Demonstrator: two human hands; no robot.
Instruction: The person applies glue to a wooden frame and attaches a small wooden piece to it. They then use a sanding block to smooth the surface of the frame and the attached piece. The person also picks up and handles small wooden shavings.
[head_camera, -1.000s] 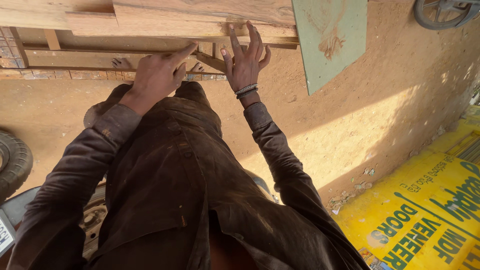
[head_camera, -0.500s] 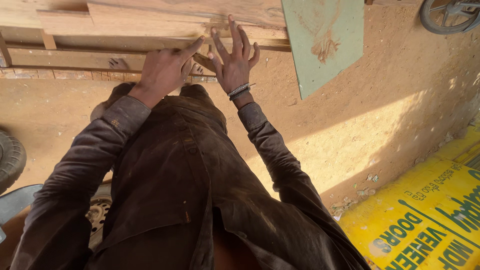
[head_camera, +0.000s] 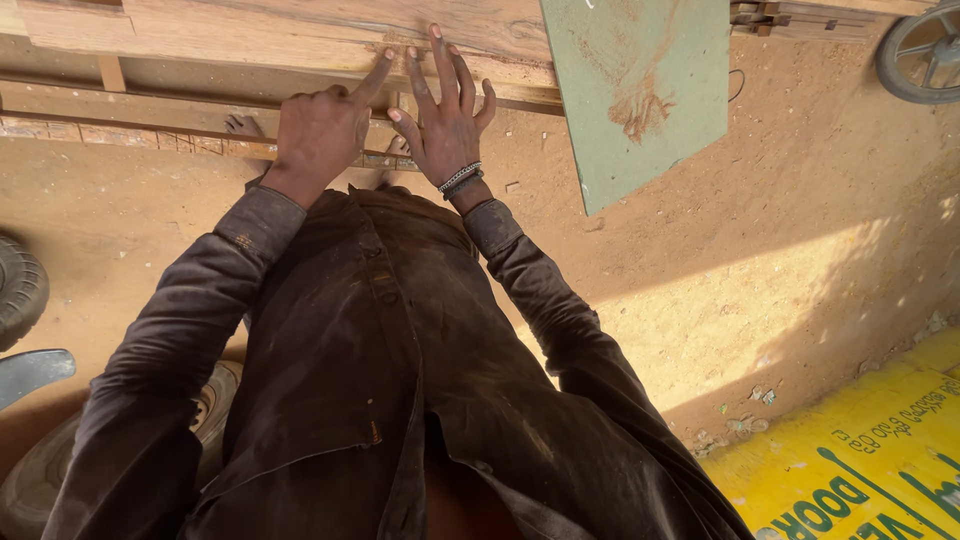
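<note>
I see both hands on the wooden plank (head_camera: 300, 35) ahead — left hand (head_camera: 322, 130) half curled, one finger pointing, right hand (head_camera: 445, 120) spread flat — neither one grips it

A green board (head_camera: 640, 90) leans at the far right over the sandy ground (head_camera: 800, 200). A wheel (head_camera: 925, 50) shows at the far right corner. A yellow printed sheet (head_camera: 860, 470) lies near right. At the left edge sit a tyre (head_camera: 18, 290) and a grey metal part (head_camera: 30, 370).
</note>
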